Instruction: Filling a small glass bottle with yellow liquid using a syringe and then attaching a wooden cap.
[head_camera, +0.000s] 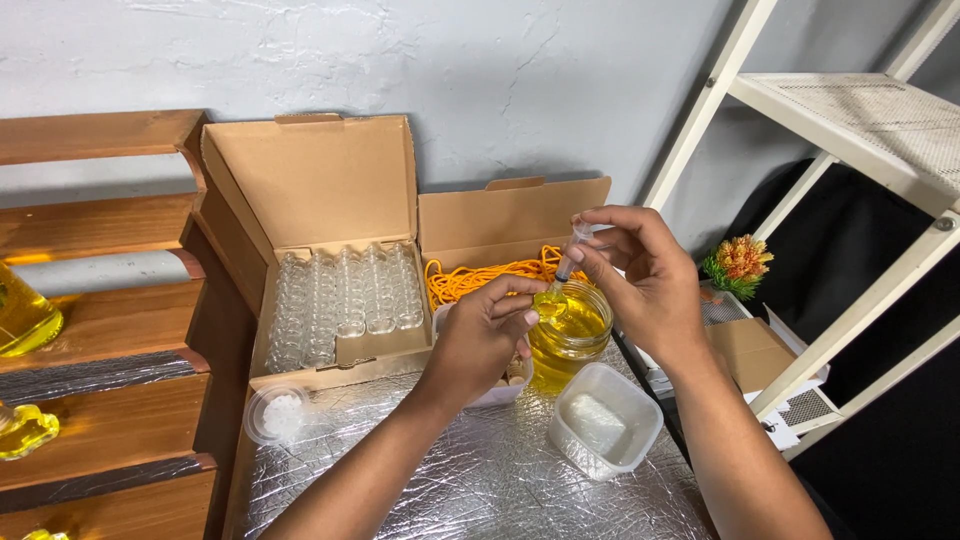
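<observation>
I see the right hand (645, 285) in a pinching grip on a syringe (572, 250), tip down over a jar of yellow liquid (570, 335). The left hand (485, 335) pinches a small vial (548, 303) at the jar's mouth. At the jar's 5 o'clock, a plastic tub (605, 420) on the foil-covered desk (470, 470). At 9 o'clock, a carton of empty vials (345, 290); at 12, orange cord (480, 278).

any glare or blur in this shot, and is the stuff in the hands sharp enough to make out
Head view: the crinkled foil surface throws patchy glare; the yellow liquid in the jar glows brightly. Left hand and right hand look sharp, with the syringe readable, though the small item pinched by the left fingers is too small to tell. Frame edges bend slightly.
</observation>
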